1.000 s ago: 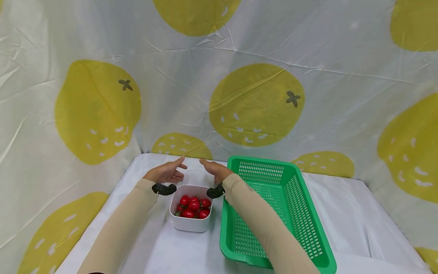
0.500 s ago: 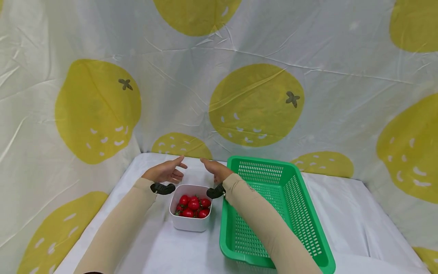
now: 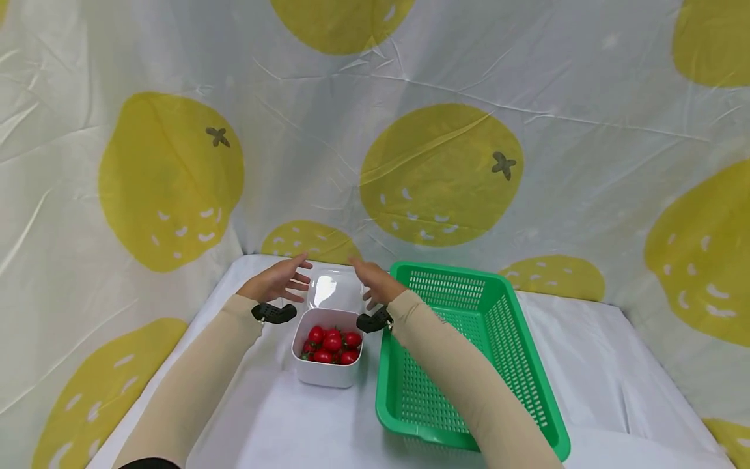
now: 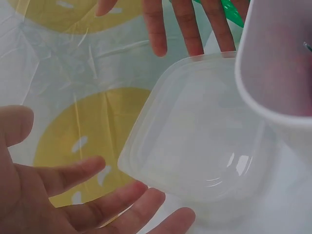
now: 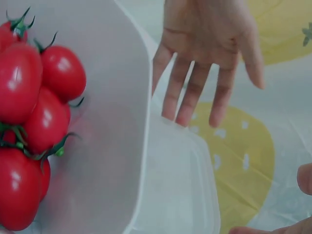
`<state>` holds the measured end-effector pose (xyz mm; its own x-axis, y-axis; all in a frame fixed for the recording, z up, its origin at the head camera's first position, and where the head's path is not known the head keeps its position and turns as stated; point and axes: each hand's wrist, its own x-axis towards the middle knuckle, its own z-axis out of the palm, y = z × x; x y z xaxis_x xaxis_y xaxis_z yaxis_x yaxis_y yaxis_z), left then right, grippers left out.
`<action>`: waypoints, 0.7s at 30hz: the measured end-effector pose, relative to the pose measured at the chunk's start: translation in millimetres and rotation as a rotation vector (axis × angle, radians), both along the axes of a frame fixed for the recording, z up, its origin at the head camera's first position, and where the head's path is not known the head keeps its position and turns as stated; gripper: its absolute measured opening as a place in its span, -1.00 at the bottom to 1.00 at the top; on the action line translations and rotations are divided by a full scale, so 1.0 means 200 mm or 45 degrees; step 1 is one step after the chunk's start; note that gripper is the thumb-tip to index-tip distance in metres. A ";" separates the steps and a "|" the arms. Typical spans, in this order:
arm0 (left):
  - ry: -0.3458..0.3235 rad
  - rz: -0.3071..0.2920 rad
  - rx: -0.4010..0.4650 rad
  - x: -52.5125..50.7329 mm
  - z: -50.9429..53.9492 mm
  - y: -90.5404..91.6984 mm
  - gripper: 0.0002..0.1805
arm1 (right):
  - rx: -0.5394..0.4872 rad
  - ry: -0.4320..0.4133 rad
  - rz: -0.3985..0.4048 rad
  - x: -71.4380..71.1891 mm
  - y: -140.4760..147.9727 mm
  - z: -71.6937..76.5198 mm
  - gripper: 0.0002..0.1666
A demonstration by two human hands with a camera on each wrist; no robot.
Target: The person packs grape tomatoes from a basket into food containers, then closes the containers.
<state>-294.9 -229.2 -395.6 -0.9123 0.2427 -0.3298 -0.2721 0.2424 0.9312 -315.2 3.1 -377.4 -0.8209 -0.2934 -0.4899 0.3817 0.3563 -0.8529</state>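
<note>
A white square tub (image 3: 328, 374) holds several red cherry tomatoes (image 3: 331, 340) with green stems. Behind it lies a clear plastic lid (image 3: 335, 291), seen closer in the left wrist view as a translucent lid (image 4: 195, 131) with rounded corners. My left hand (image 3: 275, 279) is at the lid's left side, fingers spread and palm turned inward. Facing it from the right, my right hand (image 3: 377, 281) also has its fingers extended. Both hands hold nothing. Fingertips come close to the lid's edges; whether they touch it I cannot tell.
A green slotted plastic basket (image 3: 383, 391) stands right of the tub, partly beneath my right forearm. White cloth (image 3: 275, 417) covers the table. A lemon-print curtain (image 3: 316, 163) rises at the back and sides.
My hands have moved a little farther apart, their fingers more spread. The clear lid shows plainly between them now. The tub and basket stay put; the head view has shifted slightly.
</note>
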 end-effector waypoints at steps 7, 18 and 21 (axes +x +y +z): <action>-0.023 0.196 0.094 -0.01 0.03 0.03 -0.25 | -0.146 0.028 -0.008 0.02 0.02 0.06 -0.04; 0.059 0.321 0.099 0.06 0.12 0.07 -0.29 | -0.368 0.007 -0.086 0.08 0.07 0.16 -0.04; 0.097 0.343 0.100 0.08 0.14 0.09 -0.33 | -0.406 0.000 -0.112 0.10 0.09 0.18 -0.03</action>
